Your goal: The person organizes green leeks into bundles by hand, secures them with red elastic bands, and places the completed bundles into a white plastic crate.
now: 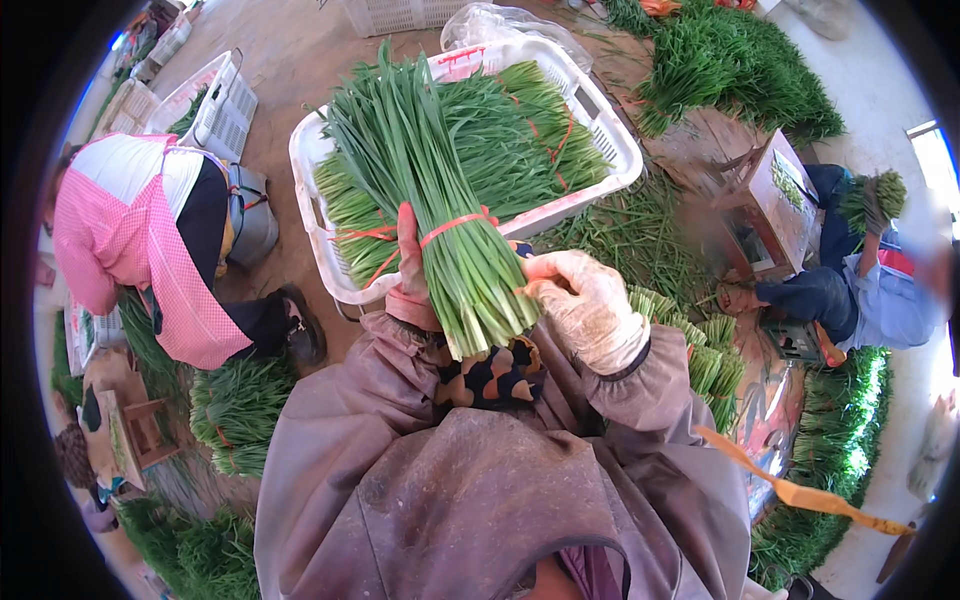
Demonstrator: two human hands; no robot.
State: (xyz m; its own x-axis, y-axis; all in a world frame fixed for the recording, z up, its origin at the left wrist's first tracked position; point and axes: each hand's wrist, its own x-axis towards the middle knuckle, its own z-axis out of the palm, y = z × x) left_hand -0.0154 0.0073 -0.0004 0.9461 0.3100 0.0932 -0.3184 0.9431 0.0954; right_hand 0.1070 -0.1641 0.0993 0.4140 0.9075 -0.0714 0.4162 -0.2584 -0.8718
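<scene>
I hold a thick bundle of long green chives (430, 190) upright in front of my chest, tied with an orange band. My left hand (410, 262) grips the bundle from behind at the band, thumb up along the stalks. My right hand (580, 300), in a pale dirty glove, rests against the cut lower ends of the bundle. Just beyond the bundle a white plastic crate (318, 150) holds more tied bundles of chives (520, 130).
A person in a pink checked apron (150, 240) bends over at the left. At the right another person (860, 290) sits holding a bundle beside a wooden box (775, 200). Piles of chives (740, 70) lie on the floor all around; more crates (215, 105) stand at the back left.
</scene>
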